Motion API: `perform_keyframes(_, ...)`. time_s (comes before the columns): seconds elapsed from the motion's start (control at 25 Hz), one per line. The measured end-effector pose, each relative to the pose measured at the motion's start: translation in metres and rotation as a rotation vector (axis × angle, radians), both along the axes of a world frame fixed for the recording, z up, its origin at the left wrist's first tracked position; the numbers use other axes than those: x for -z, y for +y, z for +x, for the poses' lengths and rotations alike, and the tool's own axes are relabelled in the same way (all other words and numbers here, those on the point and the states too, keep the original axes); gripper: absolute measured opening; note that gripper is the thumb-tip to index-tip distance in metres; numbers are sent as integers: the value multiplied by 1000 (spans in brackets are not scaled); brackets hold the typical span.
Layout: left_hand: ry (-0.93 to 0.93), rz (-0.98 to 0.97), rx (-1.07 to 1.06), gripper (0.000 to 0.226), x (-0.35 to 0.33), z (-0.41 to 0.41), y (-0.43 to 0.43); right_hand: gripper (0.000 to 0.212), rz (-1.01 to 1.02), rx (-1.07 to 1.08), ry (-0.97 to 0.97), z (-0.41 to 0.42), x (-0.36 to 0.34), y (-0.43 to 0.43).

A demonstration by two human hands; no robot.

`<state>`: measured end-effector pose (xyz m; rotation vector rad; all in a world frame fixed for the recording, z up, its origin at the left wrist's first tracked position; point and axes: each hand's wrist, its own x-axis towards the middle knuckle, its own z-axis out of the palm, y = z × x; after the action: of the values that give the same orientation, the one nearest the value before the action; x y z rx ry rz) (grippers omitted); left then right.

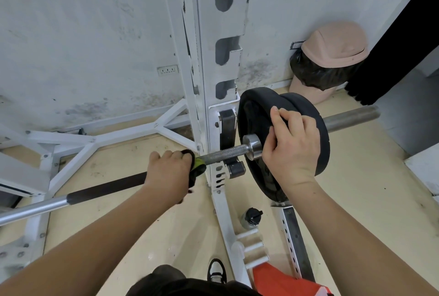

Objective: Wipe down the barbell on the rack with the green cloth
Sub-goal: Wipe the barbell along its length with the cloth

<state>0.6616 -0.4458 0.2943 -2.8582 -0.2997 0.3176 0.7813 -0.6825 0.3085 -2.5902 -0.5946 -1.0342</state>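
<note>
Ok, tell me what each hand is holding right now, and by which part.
The left hand wraps the green cloth around the barbell shaft, just inside the rack upright. The right hand grips the black weight plate by its near rim.

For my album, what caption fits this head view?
Left hand wraps the green cloth around the barbell while the right hand steadies the black plate.

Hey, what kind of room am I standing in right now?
Most likely a small gym or home workout room: a white rack holds a barbell loaded with black weight plates, and bare plate-storage pegs stick out near the floor.
</note>
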Motion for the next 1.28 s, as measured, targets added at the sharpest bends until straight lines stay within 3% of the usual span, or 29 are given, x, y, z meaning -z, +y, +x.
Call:
perform_keyframes(0.12,-18,-189,50,14,-5,31,-22,41,-12,5,5,-1,-2,1)
perform_keyframes(0.2,-19,-265,104,27,-1,46,-51,41,-15,2,16,2,-6,1)
perform_keyframes(0.32,-60,-213,101,51,2,36,-49,41,-36,-11,36,3,-8,3)
perform_keyframes(0.52,-43,-57,11,42,5,-8,9,45,-91,26,117,-2,-19,4)
perform_keyframes(0.64,-58,-200,58,24,5,15,-12,38,-46,-189,127,-37,-17,31)
perform_keyframes(0.72,-110,-291,121,31,10,27,-33,26,-124,-366,292,-66,4,48)
perform_keyframes(0.8,-157,-284,153,48,18,19,-31,22,-186,-297,539,-72,22,51)
perform_keyframes(0.92,-156,-270,159,69,28,-19,8,15,-208,-210,643,-57,36,42)
perform_keyframes(1.08,-163,-188,99,48,19,-9,0,11,-364,-249,615,-55,44,48)
perform_keyframes(1.28,-45,-262,76,43,13,35,-33,12,-335,-224,626,-53,39,55)
